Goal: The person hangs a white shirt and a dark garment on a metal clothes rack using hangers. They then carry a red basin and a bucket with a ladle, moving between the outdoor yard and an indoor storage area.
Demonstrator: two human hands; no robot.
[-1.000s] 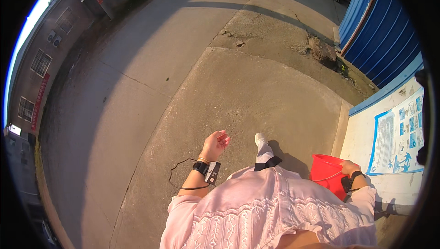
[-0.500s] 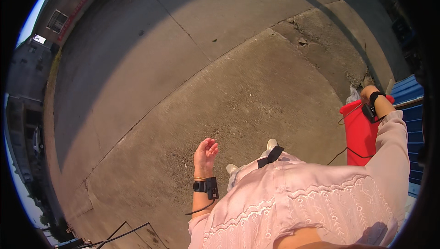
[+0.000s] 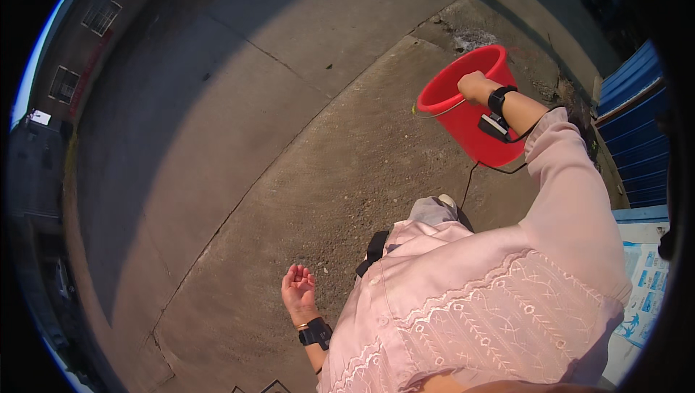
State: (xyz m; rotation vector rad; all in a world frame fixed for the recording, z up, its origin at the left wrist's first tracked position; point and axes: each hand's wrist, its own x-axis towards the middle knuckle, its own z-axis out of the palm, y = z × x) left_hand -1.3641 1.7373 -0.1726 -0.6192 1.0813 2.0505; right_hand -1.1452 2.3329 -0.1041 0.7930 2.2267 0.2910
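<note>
My right hand (image 3: pixel 476 87) is closed at the top of a red bucket (image 3: pixel 481 129), by its thin wire handle (image 3: pixel 443 109). Just what the fingers wrap round is partly hidden. The bucket hangs tilted, its mouth facing up and away to the left; the part of the inside that shows is bare red wall. Past its rim, a pale glistening patch (image 3: pixel 474 40) that looks like water lies on the concrete. Away at the lower left, my left hand (image 3: pixel 297 292) holds nothing, its fingers loosely bent and the palm turned up.
Cracked concrete ground (image 3: pixel 289 154) spreads ahead and to the left, partly in shadow. At the right stands a blue corrugated panel (image 3: pixel 637 132), with a white and blue printed sheet (image 3: pixel 644 284) nearer me. A building with barred windows (image 3: pixel 101 15) is at the far left.
My right hand has swung the bucket forward and left, away from the blue panel, tipping it. The pale patch now shows on the ground beyond. My left hand sits lower and farther left in view.
</note>
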